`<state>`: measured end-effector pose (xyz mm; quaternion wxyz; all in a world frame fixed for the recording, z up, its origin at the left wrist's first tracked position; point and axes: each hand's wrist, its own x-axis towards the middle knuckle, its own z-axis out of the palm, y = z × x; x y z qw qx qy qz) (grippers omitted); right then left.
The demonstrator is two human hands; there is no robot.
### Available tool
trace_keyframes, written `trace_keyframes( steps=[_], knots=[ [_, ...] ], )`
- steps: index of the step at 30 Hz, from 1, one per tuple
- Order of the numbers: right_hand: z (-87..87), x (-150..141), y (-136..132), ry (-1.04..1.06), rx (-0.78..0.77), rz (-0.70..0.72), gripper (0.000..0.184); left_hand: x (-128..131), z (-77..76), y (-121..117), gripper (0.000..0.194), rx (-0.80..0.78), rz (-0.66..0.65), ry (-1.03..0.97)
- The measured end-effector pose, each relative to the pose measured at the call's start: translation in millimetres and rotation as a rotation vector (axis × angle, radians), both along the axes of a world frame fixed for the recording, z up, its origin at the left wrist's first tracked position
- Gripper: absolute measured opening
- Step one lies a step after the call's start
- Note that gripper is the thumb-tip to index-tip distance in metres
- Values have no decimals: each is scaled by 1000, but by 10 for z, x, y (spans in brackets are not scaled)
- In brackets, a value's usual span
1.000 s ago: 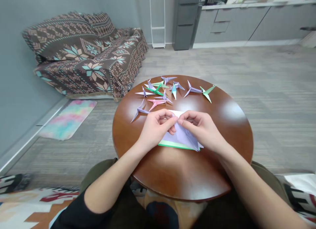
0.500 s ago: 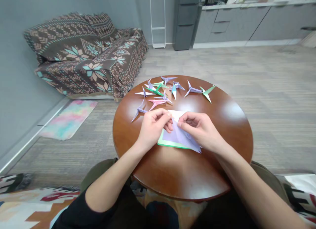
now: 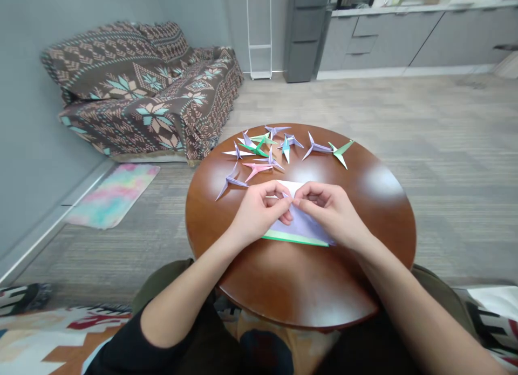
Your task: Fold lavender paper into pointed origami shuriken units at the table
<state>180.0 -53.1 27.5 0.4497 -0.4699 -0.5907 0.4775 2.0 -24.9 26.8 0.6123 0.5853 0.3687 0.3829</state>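
Note:
Both my hands meet over a sheet of purple origami paper (image 3: 301,224) with a white underside showing at the back. My left hand (image 3: 263,208) pinches the paper between thumb and fingers. Right beside it, my right hand (image 3: 327,205) is closed in a pinch on the same paper, the fingertips of both hands almost touching. Beneath lies a stack of green-edged paper (image 3: 295,239) on the round table. My fingers hide part of the fold. Beyond my hands lie several folded paper cranes, among them a pink one (image 3: 258,170) and a purple one (image 3: 231,182).
The round brown table (image 3: 291,288) stands before my knees. Toward its far right sits a green and white folded crane (image 3: 340,152). A sofa with a patterned cover (image 3: 154,94) stands at the back left, and grey kitchen cabinets (image 3: 384,40) line the back right.
My left hand has moved right, bringing its fingertips up to the right hand's. The purple paper's near right corner has shifted, uncovering more of the green edge.

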Motion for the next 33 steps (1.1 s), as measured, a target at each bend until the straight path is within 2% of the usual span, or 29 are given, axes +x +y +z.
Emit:
trace_keyframes(
  steps=[6,12,16,19,25,33],
  knots=[
    [-8,5,3,-88,59,10,9,-22,6,0,12,-1,-7,51],
    [-54,47,43,-86,28,26,9,-109,29,74,8,80,94,39],
    [-62,42,59,-54,12,23,9,-102,22,91,11,52,53,45],
    [-50,32,52,-9,7,21,17,-72,2,86,13,33,-2,57],
    [-38,45,37,-39,-27,2,30,-74,-19,82,17,88,163,-4],
    [-25,35,17,-83,37,39,26,-46,-37,39,24,47,125,-6]
  ],
)
